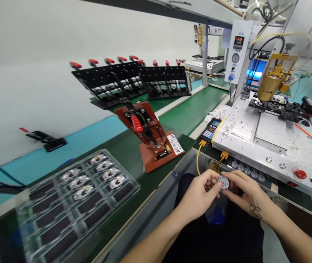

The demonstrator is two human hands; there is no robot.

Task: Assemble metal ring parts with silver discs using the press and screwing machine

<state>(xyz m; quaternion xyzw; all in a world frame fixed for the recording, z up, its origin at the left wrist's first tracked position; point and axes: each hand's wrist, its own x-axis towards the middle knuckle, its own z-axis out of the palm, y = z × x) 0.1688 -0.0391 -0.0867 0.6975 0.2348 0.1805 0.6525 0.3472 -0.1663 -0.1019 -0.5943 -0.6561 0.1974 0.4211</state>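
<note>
A small round silver disc-shaped part (224, 182) is pinched between both hands above my lap, in front of the bench edge. My left hand (205, 188) grips its left side, thumb in front and fingers curled behind. From the right, my right hand (240, 188) holds its rim between thumb and fingertips. Just beyond the hands, several similar round pieces (247, 170) sit in a row in a dark tray below the machine. The disc's back is hidden.
Left lies a clear plastic tray (90, 223) partly filled with silver parts. A red-brown clamp fixture (147, 160) stands on the green bench; black clamp fixtures (106, 78) are behind. Right is a white machine (243, 140) with a brass-coloured head (268, 86), a keypad (212, 130) and yellow cable (198, 159).
</note>
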